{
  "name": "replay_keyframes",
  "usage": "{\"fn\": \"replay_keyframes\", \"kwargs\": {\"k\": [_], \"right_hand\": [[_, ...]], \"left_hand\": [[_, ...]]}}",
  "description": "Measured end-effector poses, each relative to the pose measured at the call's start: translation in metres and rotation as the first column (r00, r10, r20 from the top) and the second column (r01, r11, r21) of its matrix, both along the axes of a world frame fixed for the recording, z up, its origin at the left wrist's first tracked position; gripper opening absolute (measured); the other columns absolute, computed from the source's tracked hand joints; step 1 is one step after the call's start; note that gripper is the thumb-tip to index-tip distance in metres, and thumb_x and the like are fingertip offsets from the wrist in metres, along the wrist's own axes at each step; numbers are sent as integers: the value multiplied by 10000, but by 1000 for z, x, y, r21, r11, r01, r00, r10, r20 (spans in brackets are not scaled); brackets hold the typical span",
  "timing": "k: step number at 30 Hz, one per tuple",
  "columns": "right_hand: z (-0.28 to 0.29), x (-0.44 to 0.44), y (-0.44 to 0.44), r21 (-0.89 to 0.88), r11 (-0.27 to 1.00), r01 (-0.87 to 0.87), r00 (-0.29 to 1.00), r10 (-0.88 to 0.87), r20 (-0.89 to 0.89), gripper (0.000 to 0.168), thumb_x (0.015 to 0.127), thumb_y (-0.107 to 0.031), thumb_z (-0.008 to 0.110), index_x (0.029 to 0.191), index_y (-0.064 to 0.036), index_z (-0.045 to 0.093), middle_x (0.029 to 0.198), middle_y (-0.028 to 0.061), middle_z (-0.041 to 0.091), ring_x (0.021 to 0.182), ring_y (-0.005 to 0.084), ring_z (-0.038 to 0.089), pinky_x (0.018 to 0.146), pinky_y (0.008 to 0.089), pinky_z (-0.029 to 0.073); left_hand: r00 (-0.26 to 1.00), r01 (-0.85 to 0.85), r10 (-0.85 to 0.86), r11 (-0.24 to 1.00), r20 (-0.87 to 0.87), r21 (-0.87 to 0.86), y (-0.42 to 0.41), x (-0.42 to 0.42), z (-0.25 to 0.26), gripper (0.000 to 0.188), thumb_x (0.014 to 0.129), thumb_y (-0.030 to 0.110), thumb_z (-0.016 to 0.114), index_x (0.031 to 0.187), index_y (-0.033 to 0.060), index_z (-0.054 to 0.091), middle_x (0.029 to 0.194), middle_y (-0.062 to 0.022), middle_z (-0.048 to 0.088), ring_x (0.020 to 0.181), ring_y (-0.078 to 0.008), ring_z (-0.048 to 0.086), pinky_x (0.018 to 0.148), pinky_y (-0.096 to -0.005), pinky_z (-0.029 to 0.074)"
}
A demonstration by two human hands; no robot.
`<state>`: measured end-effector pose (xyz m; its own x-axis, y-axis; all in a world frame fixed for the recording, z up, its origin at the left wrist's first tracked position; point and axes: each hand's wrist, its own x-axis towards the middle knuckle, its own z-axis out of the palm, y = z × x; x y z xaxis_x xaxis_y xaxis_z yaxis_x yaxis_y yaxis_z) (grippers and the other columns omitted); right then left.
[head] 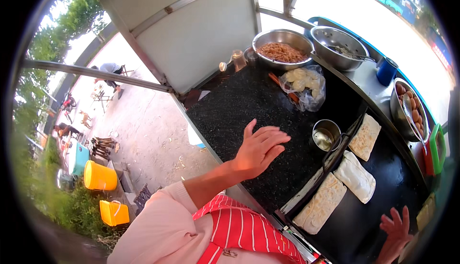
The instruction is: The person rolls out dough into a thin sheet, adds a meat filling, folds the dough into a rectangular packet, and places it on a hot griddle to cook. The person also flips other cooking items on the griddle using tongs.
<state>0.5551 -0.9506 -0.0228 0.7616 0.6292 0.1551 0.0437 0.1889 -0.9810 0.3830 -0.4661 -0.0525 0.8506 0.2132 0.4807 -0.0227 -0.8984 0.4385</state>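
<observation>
Above the black speckled worktop [230,109] is my left hand [258,150], its fingers spread and nothing in it. My right hand [395,233], also empty with fingers apart, is low at the right over the dark griddle [381,224]. Three flat filled dough parcels lie on the griddle: a browned one [364,137] at the back, a paler one [355,177] in the middle and a lightly browned one [320,203] nearest me. A metal cup [326,134] holding a clear yellowish liquid stands beside the griddle's edge. Dough balls in a plastic bag [303,84] lie farther back, touching a reddish-brown stick [284,88].
Along the back are a steel bowl of reddish filling [282,50], another steel bowl [339,48], a blue cup [387,71] and a bowl of eggs [409,109]. A green-rimmed container [436,149] stands at right. Outside left are yellow buckets [100,176] and people.
</observation>
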Motion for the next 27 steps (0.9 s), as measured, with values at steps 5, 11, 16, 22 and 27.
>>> {"fn": "replay_keyframes", "kwargs": {"k": [5,11,16,22,27], "right_hand": [[0,-41,44,-56,997,45,999,-44,28,995,944,-757,313,1350,133,496,1063,371,655,943,409,682,801,468,576],[12,-54,84,-203,959,-200,978,207,15,818,935,-674,459,1384,6,539,1203,237,644,1017,365,642,873,491,508],[10,-81,74,-305,855,-419,908,393,-145,696,920,-584,624,1428,-115,539,1467,147,524,1308,372,511,1117,518,367],[1,-173,115,-491,762,-423,903,401,-156,674,918,-566,633,1438,-148,534,1435,163,528,1289,387,507,1095,515,362],[-24,-277,172,-632,628,-454,842,535,-73,673,916,-541,642,1444,-143,521,1379,183,553,1238,396,532,1045,512,388]], "left_hand": [[888,-372,283,906,-362,-204,-7,-114,-79,251,998,247,584,1222,166,662,1163,-41,678,1211,-240,582,1139,-581,236],[925,-301,290,954,-244,-5,-8,-130,-76,240,984,294,611,1175,163,669,1142,-37,685,1215,-218,585,1163,-621,208],[930,-239,235,971,-281,23,-8,-167,-83,259,989,337,596,1169,168,674,1129,-23,679,1205,-204,586,1164,-634,193],[832,-40,29,999,-554,-8,0,-230,-96,357,1025,419,498,1208,155,654,1120,-51,670,1192,-235,581,1115,-724,180],[558,-21,8,1000,-830,-4,6,-326,-126,445,1013,473,477,1288,148,608,1208,-77,675,1211,-284,594,1061,-744,219]]}}
